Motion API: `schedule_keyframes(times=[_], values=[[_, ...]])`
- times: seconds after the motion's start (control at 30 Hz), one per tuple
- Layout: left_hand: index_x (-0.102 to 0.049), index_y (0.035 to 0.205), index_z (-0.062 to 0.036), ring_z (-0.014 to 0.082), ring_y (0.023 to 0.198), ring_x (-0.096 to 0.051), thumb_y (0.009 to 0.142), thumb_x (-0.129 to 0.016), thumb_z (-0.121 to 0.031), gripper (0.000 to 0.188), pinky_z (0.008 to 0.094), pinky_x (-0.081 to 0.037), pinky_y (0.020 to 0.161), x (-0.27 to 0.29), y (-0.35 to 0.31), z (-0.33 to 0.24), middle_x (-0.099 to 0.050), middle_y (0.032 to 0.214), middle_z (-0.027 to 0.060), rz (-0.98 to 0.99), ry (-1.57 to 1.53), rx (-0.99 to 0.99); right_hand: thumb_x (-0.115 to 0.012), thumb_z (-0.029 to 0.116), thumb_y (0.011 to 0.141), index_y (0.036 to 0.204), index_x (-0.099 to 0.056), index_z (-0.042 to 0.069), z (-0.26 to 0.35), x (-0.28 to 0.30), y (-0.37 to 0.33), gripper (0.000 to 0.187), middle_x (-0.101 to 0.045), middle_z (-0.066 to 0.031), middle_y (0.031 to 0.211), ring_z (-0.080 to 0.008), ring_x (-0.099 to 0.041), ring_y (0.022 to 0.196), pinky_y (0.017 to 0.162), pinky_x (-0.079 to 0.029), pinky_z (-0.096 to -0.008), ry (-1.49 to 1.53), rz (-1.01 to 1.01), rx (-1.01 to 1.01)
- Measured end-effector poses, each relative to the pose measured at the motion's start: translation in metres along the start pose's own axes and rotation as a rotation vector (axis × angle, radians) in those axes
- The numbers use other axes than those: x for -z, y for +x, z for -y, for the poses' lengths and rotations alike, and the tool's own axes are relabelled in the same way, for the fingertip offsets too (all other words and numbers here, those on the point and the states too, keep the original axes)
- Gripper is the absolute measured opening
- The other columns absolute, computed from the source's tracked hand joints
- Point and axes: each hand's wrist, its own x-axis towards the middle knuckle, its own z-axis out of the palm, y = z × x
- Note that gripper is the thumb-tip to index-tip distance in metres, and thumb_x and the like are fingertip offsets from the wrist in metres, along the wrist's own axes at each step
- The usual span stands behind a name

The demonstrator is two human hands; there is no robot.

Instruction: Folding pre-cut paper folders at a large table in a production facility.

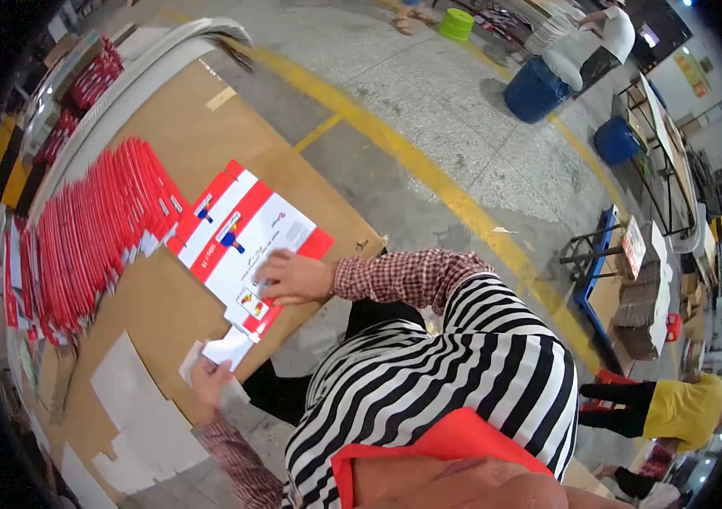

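A flat red-and-white printed carton (252, 210) lies across the brown table, with a white flap (229, 346) sticking out at its near end. My right hand (300, 278) rests on the carton's printed face, fingers stretched out. At the near end, my left hand (210, 383) pinches the white flap between thumb and fingers; slight blur softens its fingertips. A long row of red folded cartons (93, 233) leans together just left of the carton, close against its far left corner.
White cardboard sheets (144, 416) lie on the near part of the brown table (293, 182). Beyond its right edge runs a floor with yellow lines. A blue barrel (537, 89), a blue trolley (600, 280) with stacked cardboard, and a person in yellow (685, 411) are farther off.
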Motion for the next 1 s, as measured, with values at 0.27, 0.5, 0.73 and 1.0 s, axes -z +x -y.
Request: schedule_keyframes(times=[0.27, 0.5, 0.73, 1.0], values=[[-0.044, 0.13, 0.0023, 0.0282, 0.115, -0.05, 0.073, -0.065, -0.006, 0.061, 0.045, -0.039, 0.094, -0.081, -0.043, 0.01, -0.051, 0.126, 0.0167, -0.525, 1.154, -0.607, -0.066, 0.043, 0.079, 0.105, -0.061, 0.009, 0.027, -0.033, 0.066, 0.044, -0.05, -0.0156, 0.1, -0.0318, -0.053, 0.092, 0.079, -0.043, -0.0426, 0.708, -0.067, 0.285], [-0.044, 0.13, 0.0003, 0.0295, 0.128, -0.04, 0.079, -0.065, -0.012, 0.057, 0.0518, -0.021, 0.109, -0.054, -0.09, 0.025, -0.046, 0.134, 0.0153, -0.166, 1.012, -0.584, -0.067, 0.046, 0.078, 0.101, -0.066, 0.007, 0.039, -0.05, 0.061, 0.045, -0.051, -0.016, 0.108, -0.0329, -0.051, 0.097, 0.082, -0.042, -0.043, 0.654, 0.148, 0.409], [-0.049, 0.126, -0.0034, 0.0265, 0.114, -0.054, 0.082, -0.064, -0.013, 0.047, 0.0523, -0.02, 0.11, -0.053, -0.102, 0.011, -0.06, 0.113, 0.0124, -0.246, 0.959, -0.682, -0.067, 0.043, 0.078, 0.101, -0.066, 0.007, 0.04, -0.052, 0.058, 0.043, -0.055, -0.0139, 0.109, -0.0324, -0.05, 0.1, 0.085, -0.041, -0.0421, 0.677, 0.133, 0.41], [-0.047, 0.125, 0.002, 0.028, 0.113, -0.048, 0.083, -0.069, -0.018, 0.051, 0.0401, -0.029, 0.105, -0.057, -0.096, 0.052, -0.053, 0.119, 0.0131, -0.869, -0.023, -0.269, -0.071, 0.033, 0.077, 0.11, -0.065, 0.006, 0.034, -0.041, 0.056, 0.044, -0.057, -0.0161, 0.117, -0.0342, -0.053, 0.107, 0.092, -0.041, -0.0447, 0.863, 0.186, 0.38]])
